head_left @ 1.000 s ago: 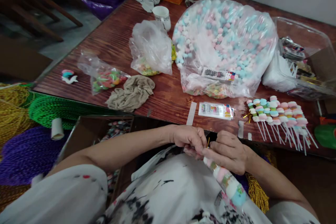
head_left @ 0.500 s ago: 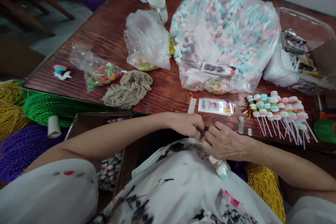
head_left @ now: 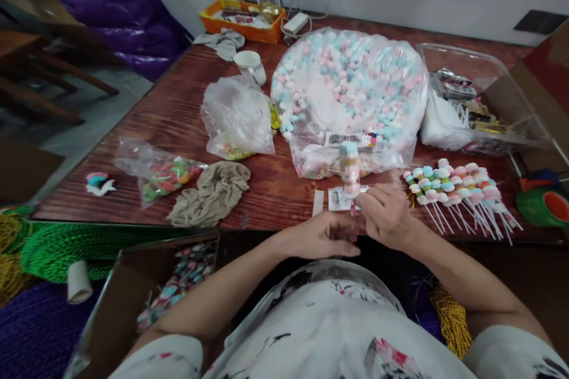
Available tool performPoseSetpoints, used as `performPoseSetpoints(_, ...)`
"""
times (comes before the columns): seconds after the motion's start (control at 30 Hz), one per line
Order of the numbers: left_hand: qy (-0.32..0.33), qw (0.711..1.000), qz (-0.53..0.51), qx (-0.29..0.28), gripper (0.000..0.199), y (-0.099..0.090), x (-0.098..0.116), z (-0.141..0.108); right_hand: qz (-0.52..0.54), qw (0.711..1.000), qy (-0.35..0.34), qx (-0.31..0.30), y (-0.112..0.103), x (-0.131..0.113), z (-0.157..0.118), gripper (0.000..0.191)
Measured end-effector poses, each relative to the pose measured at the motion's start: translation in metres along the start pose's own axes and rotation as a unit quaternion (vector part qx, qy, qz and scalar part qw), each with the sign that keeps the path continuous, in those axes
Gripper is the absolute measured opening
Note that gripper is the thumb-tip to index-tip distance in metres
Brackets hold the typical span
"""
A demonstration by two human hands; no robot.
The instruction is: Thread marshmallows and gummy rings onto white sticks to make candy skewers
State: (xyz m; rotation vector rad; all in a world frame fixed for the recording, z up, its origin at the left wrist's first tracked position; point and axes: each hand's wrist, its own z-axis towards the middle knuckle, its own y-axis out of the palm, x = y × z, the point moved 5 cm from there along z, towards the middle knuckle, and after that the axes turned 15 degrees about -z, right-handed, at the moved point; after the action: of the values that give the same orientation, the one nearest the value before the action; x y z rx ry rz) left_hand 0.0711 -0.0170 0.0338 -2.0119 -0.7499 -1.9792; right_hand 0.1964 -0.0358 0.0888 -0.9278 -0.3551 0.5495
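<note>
My right hand (head_left: 386, 213) pinches the lower end of a marshmallow skewer (head_left: 350, 170) in clear wrapping, held upright above the table's front edge. Its marshmallows are blue, white and pink, with an orange piece between. Just left of it, my left hand (head_left: 323, 234) has its thumb and fingers apart, fingertips beside the right hand. Behind the skewer lie printed packets (head_left: 338, 199), partly covered by it and my hand. A pile of marshmallow skewers on white sticks (head_left: 453, 185) lies to the right of my hands.
A big clear bag of marshmallows (head_left: 351, 77) fills the table's middle. Around it are a plastic bin (head_left: 498, 80), a green tape roll (head_left: 540, 208), bags of gummy candy (head_left: 166, 180), a brown cloth (head_left: 213, 194) and a mug (head_left: 249, 65). Below left stands an open box with wrapped skewers (head_left: 178, 278).
My right hand has turned the wrapped skewer from hanging over my lap to upright above the table edge. My left fingers have spread apart. The camera view has tilted up.
</note>
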Motion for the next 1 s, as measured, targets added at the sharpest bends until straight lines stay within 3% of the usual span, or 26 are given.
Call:
performPoseSetpoints(0.07, 0.038, 0.997, -0.033, 0.066, 0.041, -0.012, -0.005, 0.009, 0.156, 0.985, 0.079, -0.006, 0.007, -0.006, -0.008, 0.021)
performPoseSetpoints(0.13, 0.086, 0.984, -0.045, 0.152, 0.049, -0.026, -0.003, 0.013, 0.289, 0.946, 0.138, -0.04, 0.021, -0.013, -0.017, 0.019)
performPoseSetpoints(0.23, 0.156, 0.964, 0.015, 0.216, 0.058, -0.031, 0.006, 0.009, 0.346, 0.915, 0.204, -0.047, 0.031, -0.011, -0.02, 0.019)
performPoseSetpoints(0.3, 0.181, 0.962, 0.025, 0.203, 0.07, -0.025, 0.006, 0.002, 0.322, 0.921, 0.22, 0.004, 0.022, -0.005, -0.015, 0.017)
performPoseSetpoints(0.37, 0.166, 0.976, -0.036, 0.138, 0.077, -0.018, 0.0, -0.005, 0.306, 0.927, 0.207, 0.065, 0.007, -0.002, -0.008, 0.013)
performPoseSetpoints(0.47, 0.114, 0.986, -0.095, 0.069, 0.067, -0.016, -0.004, -0.019, 0.332, 0.917, 0.183, 0.126, -0.002, -0.008, -0.004, 0.01)
performPoseSetpoints(0.57, 0.067, 0.993, -0.038, 0.09, 0.043, -0.025, 0.003, -0.033, 0.374, 0.901, 0.183, 0.119, 0.01, -0.017, -0.012, 0.011)
performPoseSetpoints(0.63, 0.09, 0.986, 0.053, 0.131, 0.029, -0.03, 0.014, -0.04, 0.419, 0.879, 0.213, 0.077, 0.026, -0.021, -0.019, 0.012)
performPoseSetpoints(0.67, 0.125, 0.972, 0.119, 0.161, 0.022, -0.033, 0.02, -0.043, 0.451, 0.858, 0.24, 0.055, 0.034, -0.022, -0.023, 0.013)
performPoseSetpoints(0.73, 0.223, 0.909, 0.269, 0.227, 0.015, -0.034, 0.032, -0.05, 0.534, 0.79, 0.301, 0.016, 0.05, -0.026, -0.029, 0.016)
performPoseSetpoints(0.83, 0.344, 0.798, 0.421, 0.262, 0.016, -0.028, 0.036, -0.06, 0.679, 0.632, 0.373, -0.017, 0.065, -0.045, -0.032, 0.022)
performPoseSetpoints(0.87, 0.368, 0.779, 0.437, 0.259, 0.016, -0.027, 0.034, -0.062, 0.72, 0.574, 0.389, -0.029, 0.068, -0.055, -0.031, 0.024)
performPoseSetpoints(0.93, 0.391, 0.767, 0.442, 0.253, 0.018, -0.026, 0.03, -0.065, 0.778, 0.471, 0.41, -0.063, 0.071, -0.08, -0.03, 0.027)
performPoseSetpoints(1.0, 0.391, 0.775, 0.407, 0.285, 0.031, -0.03, 0.027, -0.065, 0.805, 0.418, 0.41, -0.097, 0.072, -0.103, -0.03, 0.029)
